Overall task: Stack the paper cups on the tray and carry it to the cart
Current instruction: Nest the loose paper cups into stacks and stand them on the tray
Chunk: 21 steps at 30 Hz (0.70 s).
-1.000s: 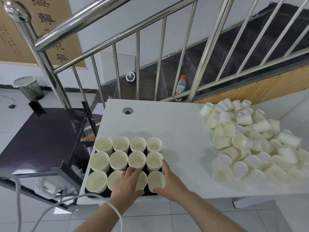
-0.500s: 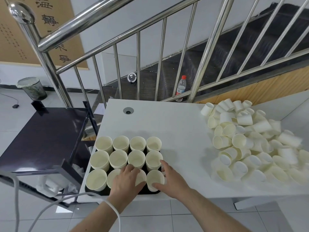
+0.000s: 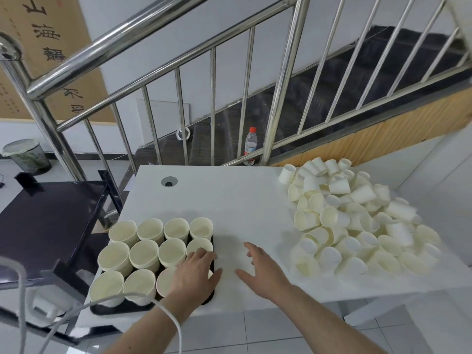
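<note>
A black tray sits at the front left corner of the white table. It is packed with upright stacks of cream paper cups in three rows. My left hand lies flat with spread fingers over the cups at the tray's near right corner, hiding them. My right hand hovers open over the bare tabletop just right of the tray, touching no cup. A large heap of loose paper cups lies on the right side of the table. The dark cart stands left of the table.
A steel stair railing rises behind the table. A plastic bottle stands on the stairs beyond it. A waste bin sits on the floor at far left. A white cable runs across my left wrist.
My right hand has let go of the front right cup and drawn off to the right over the table. My left hand has shifted right onto the tray's near right corner.
</note>
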Motion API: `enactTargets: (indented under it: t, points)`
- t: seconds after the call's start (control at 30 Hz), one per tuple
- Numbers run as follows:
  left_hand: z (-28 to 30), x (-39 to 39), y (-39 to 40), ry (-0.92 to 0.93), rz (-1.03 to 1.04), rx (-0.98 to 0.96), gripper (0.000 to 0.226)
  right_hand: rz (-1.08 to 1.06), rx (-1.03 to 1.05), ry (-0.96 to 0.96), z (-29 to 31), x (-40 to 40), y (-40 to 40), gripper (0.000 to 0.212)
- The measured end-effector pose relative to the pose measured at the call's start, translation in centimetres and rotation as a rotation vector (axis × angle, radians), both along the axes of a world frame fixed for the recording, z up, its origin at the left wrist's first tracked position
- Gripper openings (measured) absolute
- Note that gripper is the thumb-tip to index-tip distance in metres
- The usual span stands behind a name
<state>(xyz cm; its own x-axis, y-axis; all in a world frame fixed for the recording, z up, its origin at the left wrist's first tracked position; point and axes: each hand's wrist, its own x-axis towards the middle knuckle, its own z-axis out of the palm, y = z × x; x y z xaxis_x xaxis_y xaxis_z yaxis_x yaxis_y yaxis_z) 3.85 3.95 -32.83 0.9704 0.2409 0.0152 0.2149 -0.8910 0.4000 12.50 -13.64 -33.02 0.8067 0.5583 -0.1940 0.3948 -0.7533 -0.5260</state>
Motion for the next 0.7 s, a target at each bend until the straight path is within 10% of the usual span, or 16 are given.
enactTargets:
  t: [0.7]
  points:
    - [0.7,10.8,-13.8,0.001,-0.119,-0.091,0.042,-0.207,0.043,-0.055,0.5,8.7,-14.7,0.064]
